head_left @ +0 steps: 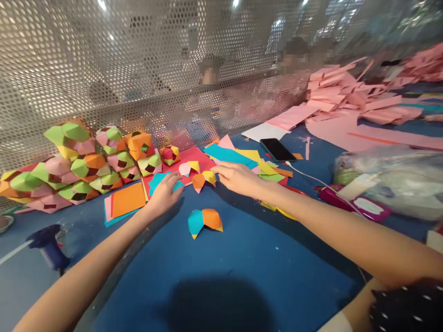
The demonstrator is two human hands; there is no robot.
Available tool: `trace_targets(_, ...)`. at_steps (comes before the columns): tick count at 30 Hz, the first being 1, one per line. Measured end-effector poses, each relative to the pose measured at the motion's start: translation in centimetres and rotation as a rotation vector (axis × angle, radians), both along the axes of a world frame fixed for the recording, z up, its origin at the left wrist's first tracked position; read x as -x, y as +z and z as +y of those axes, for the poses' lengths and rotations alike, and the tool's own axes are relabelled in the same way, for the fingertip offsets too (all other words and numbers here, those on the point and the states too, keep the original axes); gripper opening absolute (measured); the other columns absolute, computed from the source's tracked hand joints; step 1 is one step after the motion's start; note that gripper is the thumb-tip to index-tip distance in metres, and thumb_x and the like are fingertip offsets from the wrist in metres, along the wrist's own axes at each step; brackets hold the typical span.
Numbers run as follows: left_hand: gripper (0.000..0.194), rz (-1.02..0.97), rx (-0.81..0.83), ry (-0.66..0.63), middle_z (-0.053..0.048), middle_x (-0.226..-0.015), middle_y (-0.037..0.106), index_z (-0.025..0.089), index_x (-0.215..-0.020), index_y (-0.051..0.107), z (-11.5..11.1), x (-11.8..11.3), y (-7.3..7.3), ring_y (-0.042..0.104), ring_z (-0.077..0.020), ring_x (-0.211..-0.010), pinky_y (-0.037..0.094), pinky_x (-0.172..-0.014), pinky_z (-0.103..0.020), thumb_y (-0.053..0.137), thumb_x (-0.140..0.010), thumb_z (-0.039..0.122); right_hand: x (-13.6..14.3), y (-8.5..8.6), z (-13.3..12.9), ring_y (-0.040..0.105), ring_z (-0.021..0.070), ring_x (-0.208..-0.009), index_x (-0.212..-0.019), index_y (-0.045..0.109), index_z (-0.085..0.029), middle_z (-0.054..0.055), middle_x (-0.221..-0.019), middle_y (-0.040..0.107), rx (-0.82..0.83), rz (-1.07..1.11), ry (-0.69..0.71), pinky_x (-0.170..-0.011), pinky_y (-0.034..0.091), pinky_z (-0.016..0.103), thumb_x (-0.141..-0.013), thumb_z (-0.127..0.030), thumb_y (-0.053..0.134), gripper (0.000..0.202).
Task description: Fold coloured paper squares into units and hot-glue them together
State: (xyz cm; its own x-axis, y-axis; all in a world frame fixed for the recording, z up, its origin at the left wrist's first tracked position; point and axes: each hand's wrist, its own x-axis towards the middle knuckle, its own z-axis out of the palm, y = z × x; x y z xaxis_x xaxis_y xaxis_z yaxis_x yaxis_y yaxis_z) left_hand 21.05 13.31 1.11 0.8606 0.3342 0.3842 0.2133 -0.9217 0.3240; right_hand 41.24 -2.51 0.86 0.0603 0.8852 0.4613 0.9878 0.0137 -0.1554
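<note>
My left hand rests over a light-blue paper piece at the edge of a red sheet, palm down with fingers loosely extended. My right hand reaches in from the right, its fingers stretched out. Its fingertips are right by a folded orange-and-yellow paper piece; whether they touch it I cannot tell. Behind that lies a pink-and-yellow folded piece. Nearer to me, alone on the blue table, sits a blue-and-orange folded paper piece with yellow tips.
Stacked folded paper balls line the perforated metal screen. Orange square sheets and a glue gun are at left. A phone, cable, plastic bag and pink paper strips are at right. People are visible behind the screen.
</note>
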Motion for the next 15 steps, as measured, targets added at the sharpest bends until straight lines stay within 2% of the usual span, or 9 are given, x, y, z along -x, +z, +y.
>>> trace_targets(3, 0.033, -0.013, -0.03, 0.022, -0.013, -0.121, 0.057, 0.014, -0.115, 0.055, 1.9, -3.1, -0.4, 0.052, -0.0244, -0.118, 0.042, -0.1, -0.04, 0.047, -0.083, 0.018, -0.1, 0.5, 1.8, 0.053, 0.0264, -0.111, -0.115, 0.06, -0.016, 0.012, -0.121, 0.058, 0.085, -0.082, 0.065, -0.096, 0.04, 0.042, -0.081, -0.015, 0.047, 0.037)
trace_targets(5, 0.035, -0.018, -0.051, 0.029, -0.014, -0.124, 0.055, 0.013, -0.117, 0.053, 2.9, -4.9, -0.9, 0.05, -0.0244, -0.12, 0.04, -0.101, -0.04, 0.046, -0.083, 0.016, -0.1, 0.8, 2.8, 0.049, 0.0283, -0.116, -0.122, 0.056, -0.018, 0.011, -0.127, 0.054, 0.18, -0.088, 0.116, -0.101, 0.034, 0.046, -0.076, -0.018, 0.052, 0.046)
trace_targets(9, 0.038, 0.019, -0.095, -0.017, -0.012, -0.13, 0.053, 0.014, -0.122, 0.052, 4.6, -7.5, -2.0, 0.037, -0.0236, -0.131, 0.035, -0.105, -0.039, 0.041, -0.085, 0.014, -0.2, 0.9, 4.4, 0.048, 0.0299, -0.119, -0.134, 0.044, -0.025, 0.01, -0.134, 0.049, 0.362, -0.045, 0.174, -0.096, 0.038, 0.046, -0.07, -0.016, 0.053, 0.065)
trace_targets(12, 0.043, 0.067, -0.116, -0.071, -0.009, -0.131, 0.052, 0.017, -0.123, 0.052, 5.5, -8.4, -2.6, 0.032, -0.0234, -0.134, 0.034, -0.105, -0.041, 0.041, -0.082, 0.009, -0.3, 0.5, 5.2, 0.052, 0.0287, -0.116, -0.132, 0.047, -0.026, 0.009, -0.133, 0.051, 0.38, -0.04, 0.2, -0.09, 0.043, 0.041, -0.071, -0.016, 0.054, 0.063)
trace_targets(15, 0.049, 0.109, -0.125, -0.112, -0.009, -0.128, 0.055, 0.018, -0.123, 0.053, 5.9, -8.8, -2.8, 0.036, -0.0233, -0.132, 0.036, -0.104, -0.039, 0.045, -0.076, 0.005, -0.2, 0.1, 5.4, 0.055, 0.027, -0.112, -0.127, 0.052, -0.025, 0.009, -0.128, 0.054, 0.379, -0.033, 0.198, -0.087, 0.044, 0.038, -0.073, -0.011, 0.05, 0.056)
